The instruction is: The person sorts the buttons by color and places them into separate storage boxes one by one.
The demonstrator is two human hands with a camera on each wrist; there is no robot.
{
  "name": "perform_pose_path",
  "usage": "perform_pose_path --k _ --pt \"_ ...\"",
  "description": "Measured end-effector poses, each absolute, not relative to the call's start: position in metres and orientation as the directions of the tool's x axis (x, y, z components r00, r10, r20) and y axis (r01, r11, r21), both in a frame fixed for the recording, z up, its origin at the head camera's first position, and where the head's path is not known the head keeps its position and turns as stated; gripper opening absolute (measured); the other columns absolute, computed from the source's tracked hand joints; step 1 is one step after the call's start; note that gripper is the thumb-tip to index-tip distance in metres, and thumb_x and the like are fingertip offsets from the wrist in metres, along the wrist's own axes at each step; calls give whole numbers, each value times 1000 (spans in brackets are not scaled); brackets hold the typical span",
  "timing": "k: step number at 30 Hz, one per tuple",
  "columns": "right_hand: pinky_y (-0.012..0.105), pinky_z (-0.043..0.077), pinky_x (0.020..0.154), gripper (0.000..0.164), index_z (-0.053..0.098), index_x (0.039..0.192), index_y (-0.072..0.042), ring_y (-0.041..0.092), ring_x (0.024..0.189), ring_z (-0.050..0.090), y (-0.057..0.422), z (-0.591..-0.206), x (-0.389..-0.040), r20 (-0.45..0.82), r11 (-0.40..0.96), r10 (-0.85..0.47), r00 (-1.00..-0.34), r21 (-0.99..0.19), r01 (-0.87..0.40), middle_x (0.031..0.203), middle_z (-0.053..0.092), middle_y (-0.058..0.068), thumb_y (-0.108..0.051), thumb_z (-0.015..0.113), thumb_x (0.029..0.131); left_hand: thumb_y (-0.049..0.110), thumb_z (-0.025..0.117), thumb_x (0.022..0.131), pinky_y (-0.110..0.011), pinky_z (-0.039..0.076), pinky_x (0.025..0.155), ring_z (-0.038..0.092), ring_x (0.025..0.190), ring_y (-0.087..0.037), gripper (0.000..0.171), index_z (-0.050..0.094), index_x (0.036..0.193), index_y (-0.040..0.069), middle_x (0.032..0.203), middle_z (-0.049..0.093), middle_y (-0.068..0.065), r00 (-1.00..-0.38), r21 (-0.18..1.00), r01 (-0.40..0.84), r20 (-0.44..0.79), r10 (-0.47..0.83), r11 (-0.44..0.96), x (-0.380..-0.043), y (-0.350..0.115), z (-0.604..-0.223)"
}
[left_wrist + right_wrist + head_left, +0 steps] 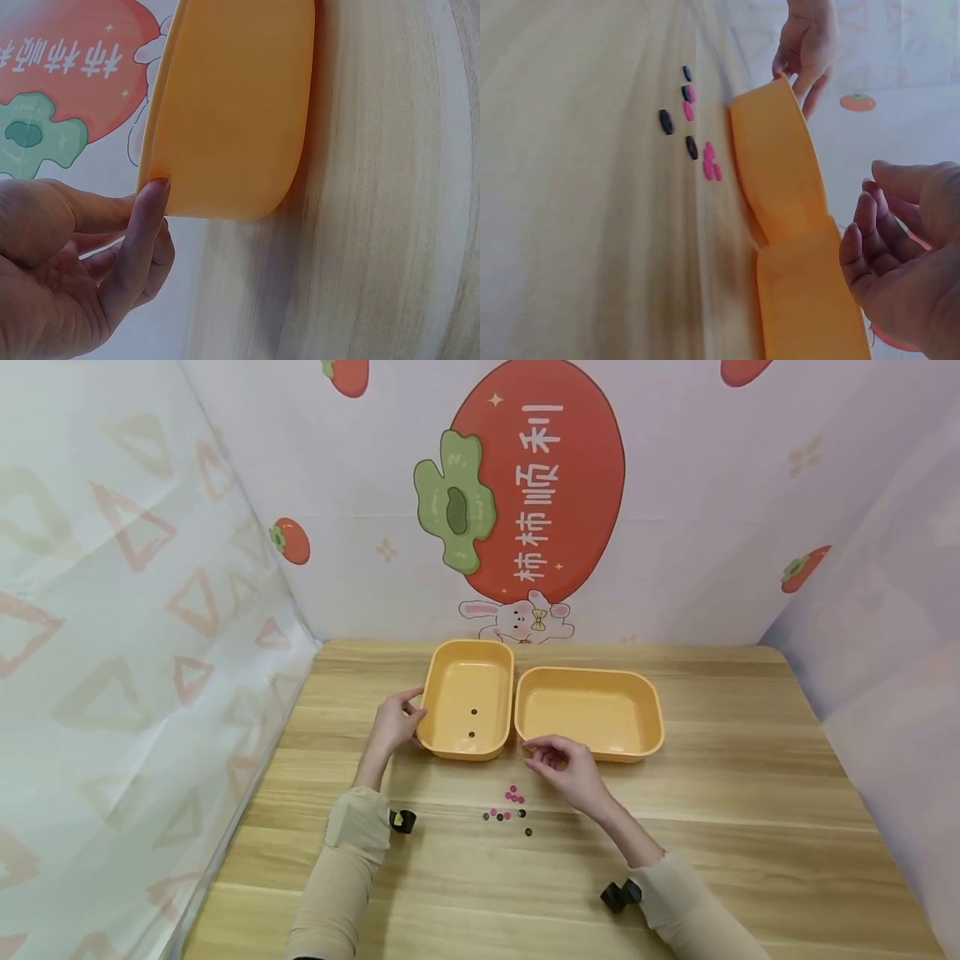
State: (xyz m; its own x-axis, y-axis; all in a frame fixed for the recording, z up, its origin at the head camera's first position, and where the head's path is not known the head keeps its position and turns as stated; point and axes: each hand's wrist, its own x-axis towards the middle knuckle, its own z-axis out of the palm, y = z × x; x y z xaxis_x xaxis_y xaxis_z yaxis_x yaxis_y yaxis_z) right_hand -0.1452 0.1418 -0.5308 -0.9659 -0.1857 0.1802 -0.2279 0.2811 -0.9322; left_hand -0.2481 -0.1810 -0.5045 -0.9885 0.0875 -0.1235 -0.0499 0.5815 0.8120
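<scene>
My left hand (395, 725) pinches the left rim of the left yellow bin (501, 750) between thumb and fingers; the left wrist view shows the fingers (139, 247) at a corner of this bin (232, 112). Two black buttons (474, 712) lie inside it. Over the near left corner of the right yellow bin (652, 727) hovers my right hand (570, 770), its fingers loosely bent and a gap between thumb and forefinger. In the right wrist view nothing shows between those fingertips (881, 169). Pink buttons (514, 797) and black buttons (528, 832) lie scattered on the table, left of this hand.
Both bins stand side by side near the back of the wooden table (735, 793), the left one lengthwise and the right one crosswise. Printed cloth (675, 568) hangs behind and at the sides. A black wrist device (621, 895) sits by the right sleeve.
</scene>
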Motion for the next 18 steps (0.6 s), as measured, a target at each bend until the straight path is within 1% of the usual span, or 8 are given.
perform_pose_path --k 6,9,13,15,18 --pt "14 56 67 22 78 115 9 0 80 61 154 -543 -125 196 292 -196 -961 -924 -248 89 74 12 4 82 94 0 66 107 -53 72 58 60 49 -11 51 57 157 -3 95 70 -23 -990 805 -48 -119 82 591 -248 -181 -508" --pt "14 56 67 21 79 113 8 -1 78 61 157 -548 -118 192 291 -202 -960 -924 -246 86 74 11 5 83 93 1 66 108 -54 72 59 61 50 -12 51 56 158 -2 97 69 -24 -988 809 -55 -128 84 586 -249 -180 -507" --pt "14 56 65 21 79 112 8 -2 77 60 159 -554 -116 198 277 -211 -957 -927 -252 86 75 13 6 83 92 1 65 108 -56 72 61 61 52 -13 52 55 159 -1 98 69 -23 -988 809 -58 -129 80 585 -251 -180 -506" --pt "15 55 64 21 79 112 8 -1 77 60 159 -558 -115 180 274 -234 -955 -930 -243 87 75 13 5 83 91 1 65 108 -56 72 61 61 52 -12 51 56 158 -2 97 69 -23 -989 806 -55 -124 78 589 -252 -181 -507" --pt "16 56 62 19 80 110 5 0 76 60 161 -565 -111 144 309 -313 -939 -919 -244 88 75 10 2 84 92 1 65 108 -56 72 61 61 51 -11 51 55 158 -3 95 70 -23 -989 804 -54 -126 81 592 -251 -181 -508"
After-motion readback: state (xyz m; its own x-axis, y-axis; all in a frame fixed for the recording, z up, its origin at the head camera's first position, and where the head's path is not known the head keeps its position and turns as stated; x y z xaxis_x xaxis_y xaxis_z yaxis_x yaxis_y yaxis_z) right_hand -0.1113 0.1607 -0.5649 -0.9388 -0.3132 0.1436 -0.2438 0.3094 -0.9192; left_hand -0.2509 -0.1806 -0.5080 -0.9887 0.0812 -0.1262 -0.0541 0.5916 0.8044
